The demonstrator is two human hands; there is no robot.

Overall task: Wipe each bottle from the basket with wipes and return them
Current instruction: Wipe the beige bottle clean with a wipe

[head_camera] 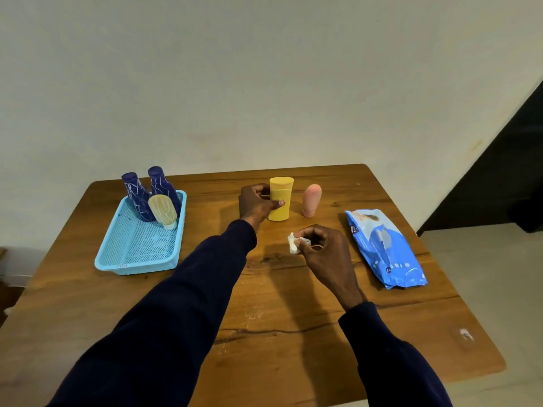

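Note:
A yellow bottle (280, 198) stands upright on the wooden table (293, 333), and my left hand (256, 204) is wrapped around its left side. Just right of it stands a pink bottle (311, 200), untouched. My right hand (324, 248) hovers nearer to me, pinching a crumpled white wipe (293, 244). At the left, the light blue basket (138, 248) holds two dark blue bottles (138, 198) (164, 188) and a cream bottle (163, 211), all leaning at its far end.
A blue pack of wipes (385, 248) lies on the table's right side. The table's right edge drops to a pale floor, and a plain wall stands behind the far edge. A dark doorway is at the far right.

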